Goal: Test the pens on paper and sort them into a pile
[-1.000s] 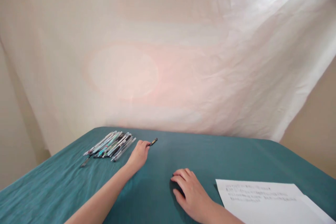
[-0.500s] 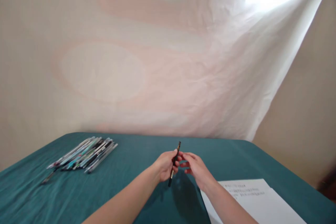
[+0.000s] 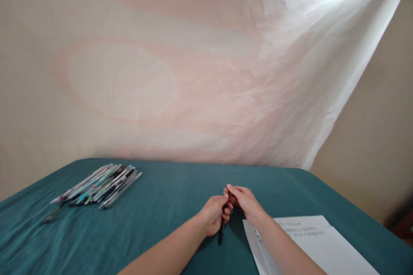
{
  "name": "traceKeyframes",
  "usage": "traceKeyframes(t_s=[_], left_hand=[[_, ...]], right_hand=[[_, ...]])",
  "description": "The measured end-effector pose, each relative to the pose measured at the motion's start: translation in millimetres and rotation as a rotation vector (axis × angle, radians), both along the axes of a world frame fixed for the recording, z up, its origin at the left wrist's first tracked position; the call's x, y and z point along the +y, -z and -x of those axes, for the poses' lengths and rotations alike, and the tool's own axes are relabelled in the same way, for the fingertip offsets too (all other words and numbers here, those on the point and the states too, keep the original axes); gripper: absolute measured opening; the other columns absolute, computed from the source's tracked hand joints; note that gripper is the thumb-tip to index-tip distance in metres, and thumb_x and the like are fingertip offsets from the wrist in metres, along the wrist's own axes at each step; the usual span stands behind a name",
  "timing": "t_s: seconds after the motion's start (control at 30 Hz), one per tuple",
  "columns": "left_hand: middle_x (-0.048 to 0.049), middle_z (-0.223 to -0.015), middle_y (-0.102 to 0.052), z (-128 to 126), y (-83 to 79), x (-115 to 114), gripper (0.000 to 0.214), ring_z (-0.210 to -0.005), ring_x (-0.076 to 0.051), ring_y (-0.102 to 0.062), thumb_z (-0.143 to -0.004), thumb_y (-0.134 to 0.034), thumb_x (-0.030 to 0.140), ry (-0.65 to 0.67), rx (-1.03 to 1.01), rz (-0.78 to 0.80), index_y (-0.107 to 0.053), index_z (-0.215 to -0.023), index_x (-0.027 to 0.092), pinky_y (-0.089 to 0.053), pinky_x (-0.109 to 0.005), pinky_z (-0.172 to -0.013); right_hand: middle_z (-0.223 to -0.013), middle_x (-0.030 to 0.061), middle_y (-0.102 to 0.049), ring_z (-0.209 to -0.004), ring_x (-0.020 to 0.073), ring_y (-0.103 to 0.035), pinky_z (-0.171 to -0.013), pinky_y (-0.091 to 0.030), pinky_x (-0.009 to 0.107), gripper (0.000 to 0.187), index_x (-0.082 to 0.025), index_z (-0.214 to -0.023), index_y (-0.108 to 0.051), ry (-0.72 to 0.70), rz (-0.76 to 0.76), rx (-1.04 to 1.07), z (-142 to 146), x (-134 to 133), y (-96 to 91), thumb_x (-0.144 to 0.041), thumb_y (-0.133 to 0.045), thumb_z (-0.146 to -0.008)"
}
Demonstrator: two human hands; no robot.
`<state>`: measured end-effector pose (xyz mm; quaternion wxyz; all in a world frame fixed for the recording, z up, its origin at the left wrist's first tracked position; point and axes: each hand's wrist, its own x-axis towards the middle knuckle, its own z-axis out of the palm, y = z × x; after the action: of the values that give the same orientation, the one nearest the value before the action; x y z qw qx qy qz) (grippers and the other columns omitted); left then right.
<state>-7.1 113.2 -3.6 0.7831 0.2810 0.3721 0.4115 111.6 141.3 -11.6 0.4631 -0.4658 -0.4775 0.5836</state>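
Observation:
A slim black pen [image 3: 221,233] with gold-coloured parts stands tilted between my two hands, above the green cloth. My left hand [image 3: 215,215] is closed around its middle. The fingers of my right hand [image 3: 241,200] pinch its upper end, which they mostly hide. The pen's dark lower end sticks out below my left fingers. Sheets of white paper [image 3: 309,247] with lines of handwriting lie under and beside my right forearm.
At the left of the green-covered table [image 3: 174,184] lies a bundle of several pens [image 3: 100,187], side by side. A single dark pen or brush [image 3: 53,214] pokes out at its near end. A pale hanging cloth [image 3: 206,94] closes off the back.
My right hand has closed onto the pen's upper end, where its fingers were apart before. Both hands and the pen have shifted slightly right and down in view.

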Motion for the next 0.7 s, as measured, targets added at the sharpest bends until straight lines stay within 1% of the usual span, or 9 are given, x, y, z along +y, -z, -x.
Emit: traceKeyframes(t_s=[0.17,0.33,0.53,0.7], left_hand=[[0.0062,-0.054,-0.037,0.3,1.2,-4.8,0.019,-0.036,0.000,-0.020,-0.085,-0.041,0.031,0.018,0.035,-0.035,-0.043,-0.076,0.014,-0.008,-0.013,-0.037],[0.0098,-0.051,-0.027,-0.8,0.7,-6.7,0.022,-0.036,-0.001,-0.016,-0.084,-0.041,0.039,0.002,0.093,-0.055,-0.036,-0.076,0.019,-0.006,-0.014,-0.038],[0.0098,-0.051,-0.027,-2.4,0.5,-7.7,0.020,-0.035,-0.002,-0.016,-0.086,-0.035,0.040,0.017,0.160,-0.090,-0.036,-0.082,0.021,-0.005,-0.016,-0.039],[0.0096,-0.052,-0.027,-3.4,0.9,-9.3,0.025,-0.037,-0.001,-0.017,-0.085,-0.035,0.044,0.006,0.180,-0.106,-0.037,-0.082,0.019,-0.005,-0.017,-0.040]], right_hand=[[-0.062,0.0027,-0.064,-0.054,0.0100,-0.055,-0.056,-0.043,0.021,0.037,-0.011,-0.073,-0.067,-0.005,-0.018,-0.056,-1.6,-0.8,3.2,-0.048,-0.061,-0.068],[-0.064,0.0036,-0.065,-0.058,0.0113,-0.056,-0.058,-0.044,0.022,0.037,-0.011,-0.074,-0.068,0.018,0.009,-0.061,-1.6,4.5,8.8,-0.047,-0.064,-0.066],[-0.070,0.0048,-0.068,-0.069,0.0130,-0.061,-0.069,-0.046,0.022,0.030,-0.012,-0.072,-0.069,0.003,0.071,0.071,-1.4,6.2,8.1,-0.041,-0.067,-0.065],[-0.067,0.0053,-0.067,-0.068,0.0130,-0.062,-0.068,-0.048,0.021,0.028,-0.011,-0.070,-0.068,0.009,0.069,0.089,1.4,5.7,6.6,-0.039,-0.067,-0.066]])
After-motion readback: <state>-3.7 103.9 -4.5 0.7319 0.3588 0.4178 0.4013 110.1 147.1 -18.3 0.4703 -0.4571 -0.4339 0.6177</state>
